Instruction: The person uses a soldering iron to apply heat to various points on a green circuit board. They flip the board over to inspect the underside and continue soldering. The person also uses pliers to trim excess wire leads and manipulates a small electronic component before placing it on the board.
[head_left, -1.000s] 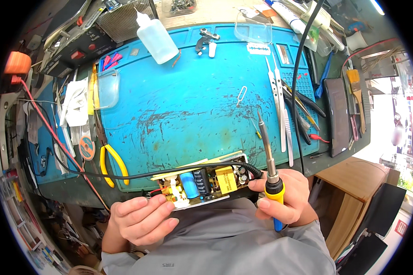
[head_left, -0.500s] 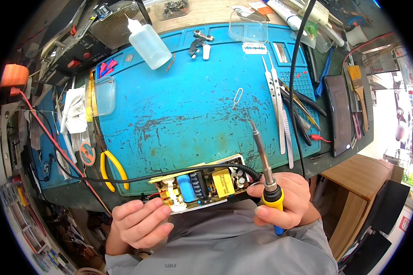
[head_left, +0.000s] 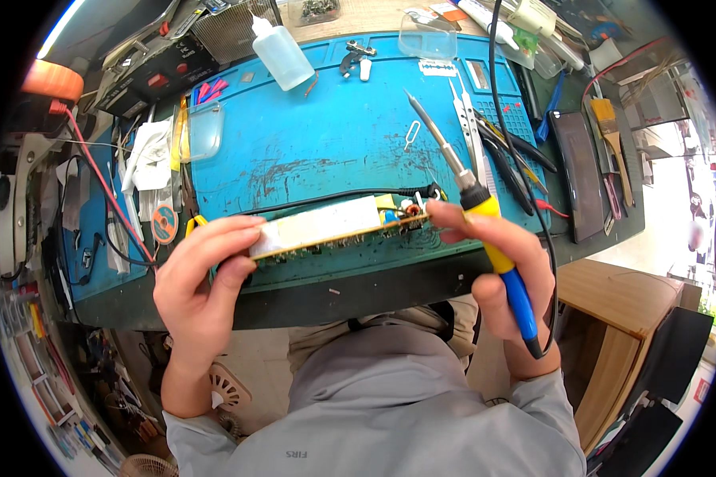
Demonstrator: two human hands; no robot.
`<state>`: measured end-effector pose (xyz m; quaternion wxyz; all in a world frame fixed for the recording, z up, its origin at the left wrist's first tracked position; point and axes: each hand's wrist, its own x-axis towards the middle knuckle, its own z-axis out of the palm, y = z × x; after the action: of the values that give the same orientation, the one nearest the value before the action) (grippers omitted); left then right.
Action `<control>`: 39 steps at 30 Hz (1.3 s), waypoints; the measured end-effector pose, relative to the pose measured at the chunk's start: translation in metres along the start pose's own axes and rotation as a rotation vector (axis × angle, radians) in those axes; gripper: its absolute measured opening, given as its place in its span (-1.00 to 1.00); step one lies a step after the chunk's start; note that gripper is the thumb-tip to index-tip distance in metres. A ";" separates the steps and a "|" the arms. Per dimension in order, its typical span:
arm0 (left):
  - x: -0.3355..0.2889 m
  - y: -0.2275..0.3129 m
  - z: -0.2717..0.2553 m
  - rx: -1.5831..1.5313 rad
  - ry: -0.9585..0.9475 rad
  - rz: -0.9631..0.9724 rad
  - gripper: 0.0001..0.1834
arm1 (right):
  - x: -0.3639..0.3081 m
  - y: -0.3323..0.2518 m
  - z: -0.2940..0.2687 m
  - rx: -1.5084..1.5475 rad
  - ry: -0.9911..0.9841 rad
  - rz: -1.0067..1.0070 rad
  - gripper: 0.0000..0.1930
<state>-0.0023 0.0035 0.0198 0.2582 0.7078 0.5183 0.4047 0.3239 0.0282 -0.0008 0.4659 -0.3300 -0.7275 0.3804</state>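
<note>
A long circuit board (head_left: pixel 334 226) is held tilted on edge above the front of the blue work mat (head_left: pixel 318 143). My left hand (head_left: pixel 203 282) grips its left end. My right hand (head_left: pixel 497 266) pinches the board's right end with the fingertips and at the same time holds a soldering iron (head_left: pixel 481 207) with a yellow and blue handle; its metal tip points up and away to the left, over the mat. A black cable (head_left: pixel 326 197) runs along behind the board.
A clear squeeze bottle (head_left: pixel 281 54) stands at the mat's far left. Tweezers (head_left: pixel 469 127) and pliers (head_left: pixel 517 155) lie at the right, beside a dark phone (head_left: pixel 577 171) and a brush (head_left: pixel 612 135). White cloth (head_left: pixel 147 159) and wires crowd the left side. A clear plastic tray (head_left: pixel 203 131) sits nearby.
Both hands lifted the board and turned it from lying face up to standing on edge. The soldering iron rose with my right hand and its tip swung further out over the mat.
</note>
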 end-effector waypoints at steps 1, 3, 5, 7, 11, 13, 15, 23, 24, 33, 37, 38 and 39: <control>-0.002 0.001 0.000 -0.041 0.012 -0.039 -0.78 | 0.003 -0.001 0.003 0.011 0.026 -0.008 -0.51; -0.004 0.002 0.001 -0.092 0.038 -0.101 -0.80 | 0.006 0.000 0.004 -0.046 0.019 -0.043 -0.53; -0.002 0.000 0.004 -0.124 0.067 -0.149 -0.79 | 0.007 0.003 0.008 -0.098 0.025 -0.066 -0.53; 0.001 -0.001 0.006 -0.162 0.079 -0.246 -0.79 | 0.007 0.006 0.013 -0.102 0.040 -0.066 -0.53; 0.007 -0.008 0.007 -0.094 0.024 -0.175 -0.67 | 0.014 0.007 0.018 -0.100 0.032 -0.048 -0.53; 0.007 -0.010 0.008 -0.060 -0.050 -0.076 -0.39 | 0.015 0.008 0.019 -0.102 0.034 -0.027 -0.51; 0.008 -0.004 0.011 0.047 -0.064 -0.044 -0.28 | 0.015 0.010 0.019 -0.100 0.037 -0.004 -0.47; 0.017 0.000 0.007 0.233 -0.142 -0.041 -0.26 | 0.008 0.000 0.017 -0.080 0.173 0.081 -0.02; 0.017 0.001 0.006 0.230 -0.148 -0.034 -0.27 | 0.003 0.001 0.012 -0.136 0.176 0.048 -0.03; 0.009 -0.014 0.014 0.248 -0.073 0.113 -0.24 | -0.028 0.008 0.005 -0.155 0.220 0.010 -0.17; 0.007 -0.015 0.015 0.275 -0.065 0.110 -0.22 | -0.025 0.009 0.001 -0.233 0.199 -0.154 -0.45; 0.007 -0.015 0.016 0.279 -0.062 0.114 -0.22 | -0.026 0.009 -0.002 -0.227 0.170 -0.136 -0.41; 0.007 -0.015 0.016 0.291 -0.065 0.114 -0.21 | -0.030 0.008 -0.004 -0.221 0.141 -0.118 -0.38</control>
<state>0.0040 0.0158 0.0015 0.1461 0.7786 0.5220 0.3162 0.3391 0.0079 -0.0194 0.4982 -0.3618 -0.7487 0.2457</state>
